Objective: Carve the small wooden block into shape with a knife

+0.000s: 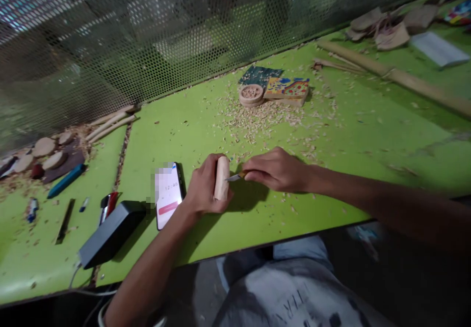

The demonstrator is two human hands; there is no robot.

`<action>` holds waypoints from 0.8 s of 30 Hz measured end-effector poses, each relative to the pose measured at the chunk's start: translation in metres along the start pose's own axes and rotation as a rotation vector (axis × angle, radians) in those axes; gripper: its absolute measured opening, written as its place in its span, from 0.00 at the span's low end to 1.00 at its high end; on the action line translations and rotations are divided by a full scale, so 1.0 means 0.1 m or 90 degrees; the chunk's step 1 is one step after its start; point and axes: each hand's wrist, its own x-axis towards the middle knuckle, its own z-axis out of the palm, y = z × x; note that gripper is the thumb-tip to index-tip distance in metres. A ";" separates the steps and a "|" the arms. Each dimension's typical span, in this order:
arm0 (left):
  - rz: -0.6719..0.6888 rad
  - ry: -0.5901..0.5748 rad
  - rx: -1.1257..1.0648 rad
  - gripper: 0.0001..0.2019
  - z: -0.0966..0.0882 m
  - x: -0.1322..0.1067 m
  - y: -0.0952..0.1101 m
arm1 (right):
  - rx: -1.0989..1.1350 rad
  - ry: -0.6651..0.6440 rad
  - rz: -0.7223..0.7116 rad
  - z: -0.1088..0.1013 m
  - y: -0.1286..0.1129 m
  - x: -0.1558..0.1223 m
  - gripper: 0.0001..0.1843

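Observation:
My left hand is closed around a short pale wooden cylinder, held upright on the green table. My right hand grips a small carving knife; its blade tip touches the cylinder's right side. Pale wood shavings lie scattered beyond both hands.
A phone with a lit screen lies left of my left hand, next to a dark box. A round carved wooden piece and painted blocks sit further back. Wooden discs, sticks, a blue marker and pens lie left. A long pole runs at right.

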 end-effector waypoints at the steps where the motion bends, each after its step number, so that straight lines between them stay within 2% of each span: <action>1: -0.005 -0.010 0.004 0.29 0.00 0.00 0.00 | 0.000 -0.006 -0.003 0.01 -0.01 -0.01 0.18; 10: 0.003 -0.018 0.030 0.29 0.00 0.01 0.03 | -0.057 -0.041 -0.033 0.04 -0.04 -0.03 0.23; 17: -0.002 -0.012 0.042 0.28 -0.01 0.01 0.03 | -0.063 0.034 -0.079 0.05 -0.09 -0.03 0.18; 24: -0.003 -0.019 0.048 0.27 0.00 0.01 0.06 | -0.115 0.006 -0.055 0.04 -0.06 -0.04 0.20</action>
